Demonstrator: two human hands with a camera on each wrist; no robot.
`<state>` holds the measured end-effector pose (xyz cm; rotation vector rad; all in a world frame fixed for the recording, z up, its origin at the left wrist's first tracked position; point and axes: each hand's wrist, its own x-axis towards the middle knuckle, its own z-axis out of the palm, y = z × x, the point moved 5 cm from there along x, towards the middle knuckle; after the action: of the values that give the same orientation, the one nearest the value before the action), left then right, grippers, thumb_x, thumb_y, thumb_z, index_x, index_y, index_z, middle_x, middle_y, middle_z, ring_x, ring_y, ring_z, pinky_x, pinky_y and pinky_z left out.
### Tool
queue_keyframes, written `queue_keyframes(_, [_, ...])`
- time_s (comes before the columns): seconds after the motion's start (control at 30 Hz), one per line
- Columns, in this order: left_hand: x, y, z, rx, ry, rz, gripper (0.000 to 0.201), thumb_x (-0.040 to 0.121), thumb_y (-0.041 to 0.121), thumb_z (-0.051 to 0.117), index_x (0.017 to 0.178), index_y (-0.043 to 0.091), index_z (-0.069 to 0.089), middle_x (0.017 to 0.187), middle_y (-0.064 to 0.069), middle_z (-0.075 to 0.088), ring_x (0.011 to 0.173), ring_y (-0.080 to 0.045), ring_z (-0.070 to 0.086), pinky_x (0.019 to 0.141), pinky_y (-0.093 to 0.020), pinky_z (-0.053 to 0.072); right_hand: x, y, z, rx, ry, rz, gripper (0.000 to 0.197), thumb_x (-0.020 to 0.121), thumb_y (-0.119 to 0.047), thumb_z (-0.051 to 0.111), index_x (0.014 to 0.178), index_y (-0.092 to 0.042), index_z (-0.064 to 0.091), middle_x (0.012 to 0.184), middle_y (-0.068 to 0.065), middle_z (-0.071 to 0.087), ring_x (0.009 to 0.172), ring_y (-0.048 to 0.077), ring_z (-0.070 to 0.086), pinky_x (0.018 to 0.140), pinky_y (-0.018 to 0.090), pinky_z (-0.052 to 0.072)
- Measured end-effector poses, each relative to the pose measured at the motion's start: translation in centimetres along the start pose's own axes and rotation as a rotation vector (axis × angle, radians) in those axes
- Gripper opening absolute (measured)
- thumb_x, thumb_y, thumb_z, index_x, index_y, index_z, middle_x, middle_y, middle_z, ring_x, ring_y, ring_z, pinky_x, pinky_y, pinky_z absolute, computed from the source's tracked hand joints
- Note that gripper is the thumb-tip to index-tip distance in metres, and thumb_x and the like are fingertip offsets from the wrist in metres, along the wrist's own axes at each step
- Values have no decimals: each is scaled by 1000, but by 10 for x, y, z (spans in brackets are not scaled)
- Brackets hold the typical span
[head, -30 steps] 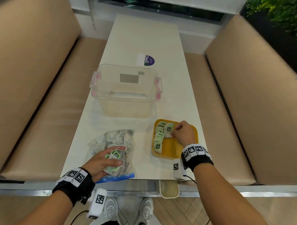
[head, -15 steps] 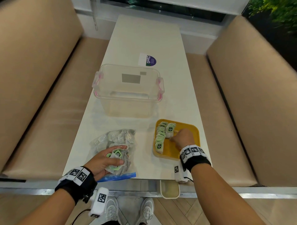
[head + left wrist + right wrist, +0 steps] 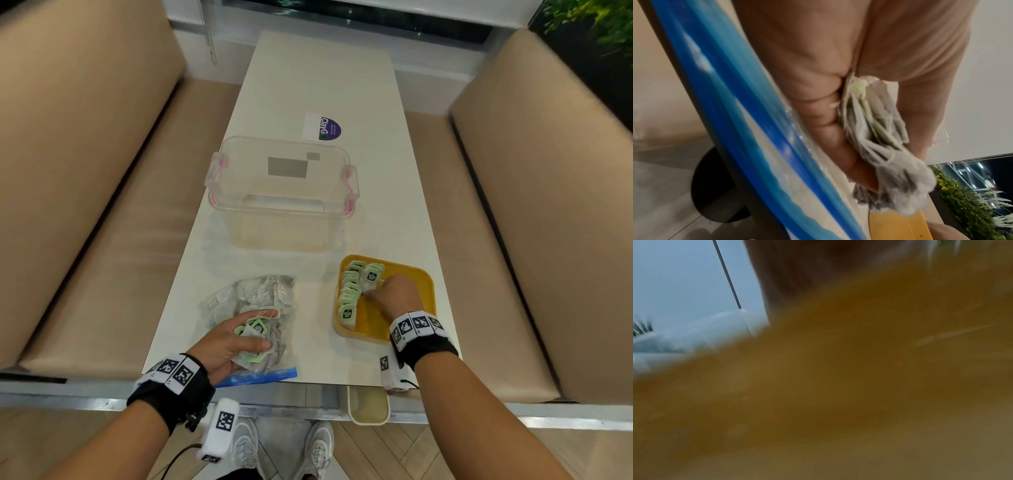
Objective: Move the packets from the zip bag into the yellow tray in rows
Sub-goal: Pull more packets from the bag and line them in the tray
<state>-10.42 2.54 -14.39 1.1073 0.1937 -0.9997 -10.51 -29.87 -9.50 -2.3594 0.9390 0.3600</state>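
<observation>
Over the clear zip bag (image 3: 239, 298) on the table's near left, my left hand (image 3: 269, 329) grips a bunch of green-tagged packets (image 3: 257, 330). The left wrist view shows my fingers (image 3: 830, 133) curled round that bunch (image 3: 875, 129), next to the bag's blue zip strip (image 3: 735, 113). The yellow tray (image 3: 418, 284) at the near right holds one full row of packets (image 3: 349, 298) along its left side. A second row (image 3: 371, 274) begins at the far end. My right hand (image 3: 376, 294) is in the tray, its curled fingers on the near end of that row's packet. The right wrist view is a yellow blur.
A clear plastic box with pink clips (image 3: 281, 192) stands mid-table behind the bag and tray. A sticker (image 3: 322, 128) lies beyond it. Beige benches (image 3: 85, 205) flank the table on both sides. A small cream bin (image 3: 368, 407) hangs under the near edge.
My right hand has drawn back toward me along the second row, from the tray's far end to its middle. The left hand holds its bunch in the same place.
</observation>
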Motion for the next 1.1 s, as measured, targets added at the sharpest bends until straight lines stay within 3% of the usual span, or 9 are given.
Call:
queue_keyframes(0.1, [-1, 1, 1, 0, -4, -3, 75, 55, 0, 90, 125, 16, 69, 133, -28, 60, 112, -38, 64, 101, -53, 47, -11, -12, -20, -31, 79, -69, 33, 85, -29, 70, 59, -17, 54, 59, 1, 54, 55, 15, 48, 50, 27, 38])
queue_keyframes(0.2, [-1, 3, 4, 20, -10, -14, 73, 56, 0, 89, 125, 18, 70, 133, -28, 59, 108, -36, 64, 89, -43, 55, -36, -47, -23, 35, 164, -320, 6, 87, -20, 65, 86, -17, 69, 85, 1, 67, 76, 17, 60, 69, 30, 51])
queue_keyframes(0.33, [0, 5, 8, 9, -19, -15, 72, 57, -3, 87, 124, 17, 70, 128, -28, 62, 106, -36, 65, 86, -42, 56, -83, -110, 29, 44, -160, -728, 16, 87, -18, 67, 101, -24, 73, 95, -3, 61, 79, 11, 58, 78, 30, 50])
queue_keyframes(0.43, [-1, 8, 12, -1, -5, -1, 60, 70, -18, 75, 121, 13, 71, 114, -25, 68, 94, -31, 70, 74, -38, 61, -100, -136, 65, -86, -270, -869, 22, 86, -24, 66, 108, -23, 71, 101, -1, 57, 81, 10, 52, 77, 28, 47])
queue_keyframes(0.5, [-2, 8, 11, -2, 18, -5, 55, 74, -23, 68, 116, 13, 72, 106, -20, 71, 86, -27, 72, 66, -35, 60, -103, -144, 79, -170, -293, -882, 26, 85, -24, 65, 110, -22, 71, 104, 1, 55, 89, 16, 55, 78, 31, 47])
queue_keyframes(0.57, [-2, 9, 10, 2, 10, -10, 55, 69, -18, 76, 113, 13, 74, 109, -23, 70, 91, -31, 71, 75, -41, 61, -104, -148, 86, -238, -300, -880, 25, 86, -23, 63, 110, -21, 71, 105, 4, 54, 96, 21, 57, 78, 34, 48])
queue_keyframes(0.67, [-1, 9, 8, 27, -2, -34, 76, 51, -3, 93, 119, 25, 73, 118, -23, 69, 101, -36, 68, 85, -47, 56, -101, -150, 91, -267, -295, -874, 23, 88, -20, 59, 107, -16, 72, 103, 7, 55, 96, 26, 58, 78, 39, 49])
queue_keyframes(0.9, [0, 12, 5, -2, 2, -9, 103, 66, -14, 82, 145, 43, 46, 135, -15, 62, 118, -38, 64, 99, -57, 51, -83, -146, 69, 24, -216, -733, 11, 85, -16, 66, 94, -15, 72, 95, 1, 68, 86, 15, 62, 80, 28, 50])
queue_keyframes(1.1, [0, 12, 3, -24, 20, -18, 120, 51, -6, 92, 148, 41, 42, 138, -10, 61, 116, -38, 65, 100, -61, 47, -67, -129, 29, 334, -200, -521, 6, 86, -8, 67, 90, -13, 68, 80, 4, 69, 62, 14, 69, 56, 25, 49])
